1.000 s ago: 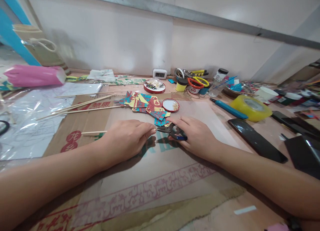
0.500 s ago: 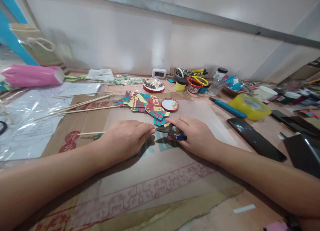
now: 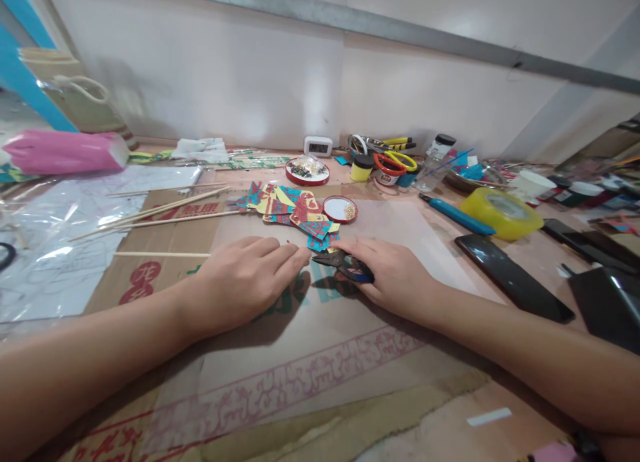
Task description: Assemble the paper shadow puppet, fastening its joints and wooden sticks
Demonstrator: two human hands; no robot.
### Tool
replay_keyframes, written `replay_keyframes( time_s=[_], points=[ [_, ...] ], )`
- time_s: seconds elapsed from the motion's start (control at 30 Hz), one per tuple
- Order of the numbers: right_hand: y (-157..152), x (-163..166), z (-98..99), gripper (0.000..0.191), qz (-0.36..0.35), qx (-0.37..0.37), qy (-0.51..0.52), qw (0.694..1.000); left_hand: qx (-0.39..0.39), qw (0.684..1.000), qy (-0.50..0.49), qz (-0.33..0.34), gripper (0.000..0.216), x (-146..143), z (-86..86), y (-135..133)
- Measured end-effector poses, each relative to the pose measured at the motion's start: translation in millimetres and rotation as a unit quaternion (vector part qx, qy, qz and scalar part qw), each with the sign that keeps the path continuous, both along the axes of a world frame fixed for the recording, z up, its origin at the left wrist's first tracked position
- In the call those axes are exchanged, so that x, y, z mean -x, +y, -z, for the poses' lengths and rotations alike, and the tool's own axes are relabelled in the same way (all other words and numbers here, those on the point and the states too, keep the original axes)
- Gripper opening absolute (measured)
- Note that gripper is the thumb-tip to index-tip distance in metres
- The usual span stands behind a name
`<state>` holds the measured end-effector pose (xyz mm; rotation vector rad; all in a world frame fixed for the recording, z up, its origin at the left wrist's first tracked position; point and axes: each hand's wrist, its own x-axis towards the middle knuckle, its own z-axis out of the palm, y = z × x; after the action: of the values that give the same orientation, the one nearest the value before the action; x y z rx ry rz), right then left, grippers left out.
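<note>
My left hand (image 3: 245, 279) rests on the cardboard sheet (image 3: 310, 355), fingers curled over the near end of a thin wooden stick (image 3: 160, 254) that runs out to the left. My right hand (image 3: 395, 275) grips small black pliers (image 3: 345, 263) with blue handles, their jaws pointing left towards my left fingertips. Just beyond both hands lies a flat painted puppet (image 3: 293, 212) in red, yellow and teal.
A small round tin of beads (image 3: 341, 209) sits by the puppet. Several loose sticks (image 3: 160, 209) lie at the left. A yellow tape roll (image 3: 500, 214), a blue knife (image 3: 455, 215), a black phone (image 3: 510, 279), scissors (image 3: 395, 162) and jars crowd the right side. Pink roll (image 3: 65, 151) far left.
The stick under my left hand has swung up and now shows longer to the left. My left hand shifted slightly forward; the pliers stayed in my right hand.
</note>
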<state>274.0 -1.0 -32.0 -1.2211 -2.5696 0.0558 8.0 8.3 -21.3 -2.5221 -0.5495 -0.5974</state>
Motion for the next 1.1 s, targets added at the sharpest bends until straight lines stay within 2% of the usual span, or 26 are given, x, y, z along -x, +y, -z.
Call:
replay_keyframes(
  time_s=[0.1, 0.3, 0.87, 1.1],
  points=[
    [-0.3, 0.4, -1.5, 0.04, 0.006, 0.025, 0.003, 1.0, -0.012, 1.0, 0.015, -0.01, 0.029, 1.3, -3.6, -1.1],
    [3.6, 0.2, 0.7, 0.043, 0.021, 0.02, 0.022, 0.999, 0.078, 0.995, -0.055, -0.029, 0.022, -1.5, 8.6, 5.7],
    [2.8, -0.1, 1.2, 0.045, 0.019, -0.02, 0.002, 1.0, 0.116, 0.99, -0.054, -0.06, 0.031, -4.8, 11.7, 6.6],
    [2.7, -0.3, 0.6, 0.045, 0.02, -0.013, -0.006, 1.0, 0.132, 0.988, -0.045, -0.063, 0.032, -4.2, 11.8, 6.3]
  ],
)
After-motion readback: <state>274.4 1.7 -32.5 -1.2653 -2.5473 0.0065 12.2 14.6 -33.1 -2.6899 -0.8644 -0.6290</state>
